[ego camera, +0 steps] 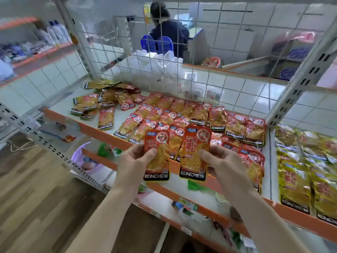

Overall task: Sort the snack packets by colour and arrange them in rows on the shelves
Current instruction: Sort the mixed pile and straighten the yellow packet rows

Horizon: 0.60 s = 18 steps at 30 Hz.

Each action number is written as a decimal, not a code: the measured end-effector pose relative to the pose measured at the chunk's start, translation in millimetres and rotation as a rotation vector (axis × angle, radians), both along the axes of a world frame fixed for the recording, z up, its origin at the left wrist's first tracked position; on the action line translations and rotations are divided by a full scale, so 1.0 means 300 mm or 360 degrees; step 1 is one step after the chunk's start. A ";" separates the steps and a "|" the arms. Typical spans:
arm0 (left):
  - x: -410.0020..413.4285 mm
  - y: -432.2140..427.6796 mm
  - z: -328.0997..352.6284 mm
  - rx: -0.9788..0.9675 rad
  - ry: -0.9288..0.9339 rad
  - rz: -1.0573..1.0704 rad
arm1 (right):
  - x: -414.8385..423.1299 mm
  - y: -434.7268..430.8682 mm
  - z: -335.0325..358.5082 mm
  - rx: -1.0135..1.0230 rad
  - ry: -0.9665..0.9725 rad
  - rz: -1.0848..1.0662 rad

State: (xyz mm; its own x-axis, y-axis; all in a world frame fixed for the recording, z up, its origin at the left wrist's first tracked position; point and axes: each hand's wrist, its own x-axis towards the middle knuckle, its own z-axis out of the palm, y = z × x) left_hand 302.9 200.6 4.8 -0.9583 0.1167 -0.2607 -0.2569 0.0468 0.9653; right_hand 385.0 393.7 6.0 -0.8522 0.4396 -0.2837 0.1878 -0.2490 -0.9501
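While each hand, left hand [135,159] and right hand [221,160], grips a red packet [157,154], placement into the red rows [191,115] likely follows.

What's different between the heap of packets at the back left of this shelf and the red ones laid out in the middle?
The heap lies jumbled, its packets pointing every way; the red rows overlap neatly, with their KONCHEW ends toward the front edge. The heap mixes gold-looking and red packets, while the red rows look to be one colour. Both lie on the same shelf and carry the KONCHEW name.
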 end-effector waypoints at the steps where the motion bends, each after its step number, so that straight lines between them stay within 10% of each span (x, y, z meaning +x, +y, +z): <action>1: -0.019 -0.004 0.000 -0.0002 -0.0002 0.0006 | -0.026 -0.001 0.001 0.0000 -0.0003 0.0011; 18: -0.463 -0.108 -0.068 0.0013 -0.0021 -0.0215 | -0.366 -0.175 -0.051 0.0284 -0.0164 -0.0202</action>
State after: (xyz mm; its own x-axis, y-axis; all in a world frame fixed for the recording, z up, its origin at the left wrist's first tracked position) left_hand 164.1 168.3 -15.6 -0.9301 0.2469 -0.2719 -0.2617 0.0740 0.9623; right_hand 275.3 341.3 -9.4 -0.7574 0.5923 -0.2748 0.2641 -0.1070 -0.9585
